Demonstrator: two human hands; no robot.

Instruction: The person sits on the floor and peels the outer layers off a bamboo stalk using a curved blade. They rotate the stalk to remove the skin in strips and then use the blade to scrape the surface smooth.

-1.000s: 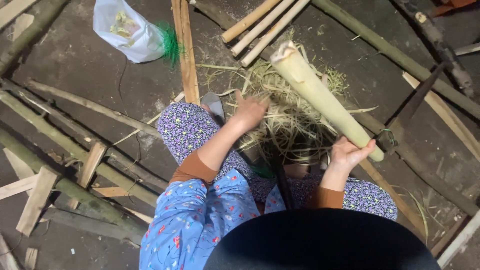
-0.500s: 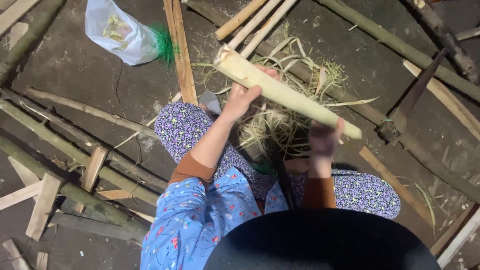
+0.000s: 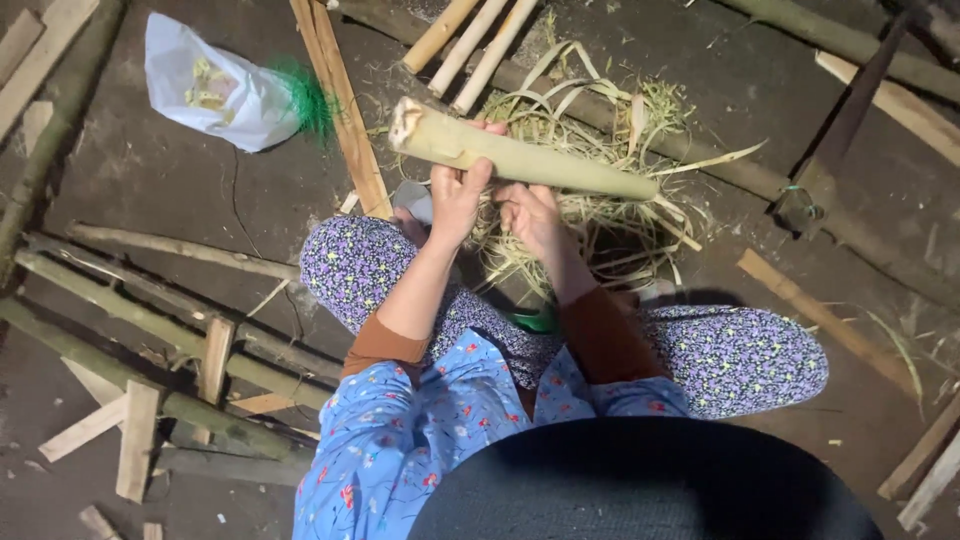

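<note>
Head view shows a pale bamboo section [image 3: 520, 158] held crosswise above the knees, its cut end out past the left hand's grasp. Under the grip lies a heap of bamboo shavings [image 3: 590, 215]. Left hand [image 3: 458, 195] is clenched round the section; right hand [image 3: 530, 212] grasps it from below, just beside the left.

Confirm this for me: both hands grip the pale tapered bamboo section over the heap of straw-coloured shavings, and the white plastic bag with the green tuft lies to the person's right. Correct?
Not quite. The head view shows the white plastic bag with the green tuft on the person's left, not right. The rest holds: left hand and right hand grip the pale tapered bamboo section over the straw-coloured shavings.
</note>
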